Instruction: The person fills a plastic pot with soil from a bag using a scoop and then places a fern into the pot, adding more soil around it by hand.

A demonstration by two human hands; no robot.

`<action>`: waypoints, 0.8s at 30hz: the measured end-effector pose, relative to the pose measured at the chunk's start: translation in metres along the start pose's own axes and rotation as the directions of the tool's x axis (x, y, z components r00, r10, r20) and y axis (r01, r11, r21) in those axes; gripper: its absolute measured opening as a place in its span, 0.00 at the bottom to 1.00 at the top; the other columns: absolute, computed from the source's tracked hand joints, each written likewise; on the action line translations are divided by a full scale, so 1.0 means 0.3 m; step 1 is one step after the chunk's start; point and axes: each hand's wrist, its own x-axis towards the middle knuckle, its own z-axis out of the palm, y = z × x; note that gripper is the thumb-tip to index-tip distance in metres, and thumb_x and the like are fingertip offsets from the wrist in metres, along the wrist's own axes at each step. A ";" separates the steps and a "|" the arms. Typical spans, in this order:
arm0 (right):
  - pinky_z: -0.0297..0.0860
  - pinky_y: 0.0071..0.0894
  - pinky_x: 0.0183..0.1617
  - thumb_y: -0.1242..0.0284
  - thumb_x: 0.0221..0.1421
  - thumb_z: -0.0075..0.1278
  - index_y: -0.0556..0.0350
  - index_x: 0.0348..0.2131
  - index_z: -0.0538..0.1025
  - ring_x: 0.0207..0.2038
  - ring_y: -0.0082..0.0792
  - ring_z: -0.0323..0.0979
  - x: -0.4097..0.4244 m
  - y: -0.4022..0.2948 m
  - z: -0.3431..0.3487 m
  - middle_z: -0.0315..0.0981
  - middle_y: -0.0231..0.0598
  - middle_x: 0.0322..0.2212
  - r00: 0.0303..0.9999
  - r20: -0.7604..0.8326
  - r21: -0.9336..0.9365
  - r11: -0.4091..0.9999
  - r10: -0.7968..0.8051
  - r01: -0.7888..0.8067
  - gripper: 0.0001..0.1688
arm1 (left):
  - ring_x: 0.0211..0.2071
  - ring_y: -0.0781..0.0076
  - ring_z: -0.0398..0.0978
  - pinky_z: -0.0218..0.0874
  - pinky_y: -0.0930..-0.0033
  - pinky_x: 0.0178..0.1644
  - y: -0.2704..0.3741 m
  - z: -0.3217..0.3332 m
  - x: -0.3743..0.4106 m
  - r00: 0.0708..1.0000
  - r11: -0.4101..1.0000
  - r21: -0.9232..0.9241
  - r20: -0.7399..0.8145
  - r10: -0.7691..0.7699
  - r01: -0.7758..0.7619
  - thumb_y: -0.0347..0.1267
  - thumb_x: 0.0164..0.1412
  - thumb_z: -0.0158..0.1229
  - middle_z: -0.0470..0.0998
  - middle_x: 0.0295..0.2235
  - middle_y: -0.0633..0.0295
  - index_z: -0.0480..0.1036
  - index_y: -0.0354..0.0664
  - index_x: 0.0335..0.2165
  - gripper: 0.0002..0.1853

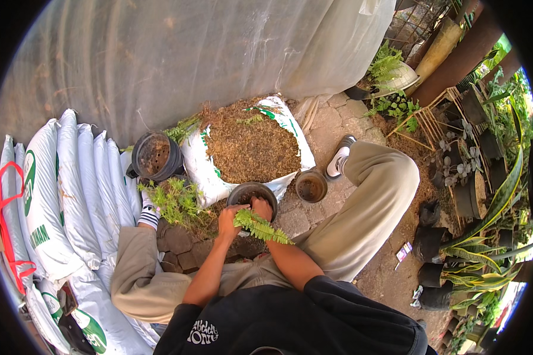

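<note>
A dark plastic pot [234, 194] stands between my legs, at the near edge of an open white sack [200, 179] of brown, crumbly potting mix [253, 151]. My left hand [229, 220] is curled at the pot's near left rim, its fingertips over the edge. My right hand [261, 207] reaches down into the pot, and its fingertips are hidden there. A green fern frond [264, 228] leans out over the near rim, across my right wrist. Its base lies between my hands, and I cannot tell which hand, if either, grips it.
Right of the sack stands a smaller pot [311, 186]. Left are stacked black pots [156, 155] and a clump of leafy plants [177, 204]. Filled white sacks [77, 177] line the left side. Plastic sheeting [182, 57] hangs behind. Potted snake plants [475, 262] stand at right.
</note>
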 end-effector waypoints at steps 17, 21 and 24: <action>0.76 0.52 0.38 0.78 0.49 0.60 0.64 0.32 0.78 0.37 0.56 0.79 0.022 0.010 0.011 0.79 0.59 0.32 0.996 -0.075 0.008 0.999 0.043 -0.043 0.09 | 0.45 0.49 0.76 0.68 0.53 0.48 0.009 -0.006 -0.001 0.989 0.997 0.033 0.124 -0.079 0.075 0.36 0.50 0.66 0.81 0.40 0.54 0.83 0.47 0.42 0.18; 0.77 0.51 0.39 0.77 0.49 0.61 0.64 0.32 0.79 0.38 0.54 0.80 0.020 0.007 0.001 0.79 0.59 0.31 0.998 -0.019 0.027 0.998 0.064 -0.064 0.08 | 0.45 0.49 0.76 0.69 0.53 0.48 0.026 -0.020 0.000 0.988 0.997 0.041 0.136 -0.073 0.068 0.36 0.50 0.66 0.82 0.40 0.54 0.83 0.47 0.42 0.18; 0.77 0.50 0.39 0.77 0.49 0.61 0.63 0.32 0.81 0.37 0.53 0.80 0.014 0.000 -0.011 0.79 0.58 0.31 0.998 -0.007 0.021 0.998 0.059 -0.059 0.09 | 0.45 0.50 0.76 0.69 0.54 0.48 0.018 -0.018 -0.002 0.988 0.996 0.047 0.137 -0.078 0.072 0.36 0.51 0.66 0.81 0.40 0.55 0.83 0.48 0.42 0.17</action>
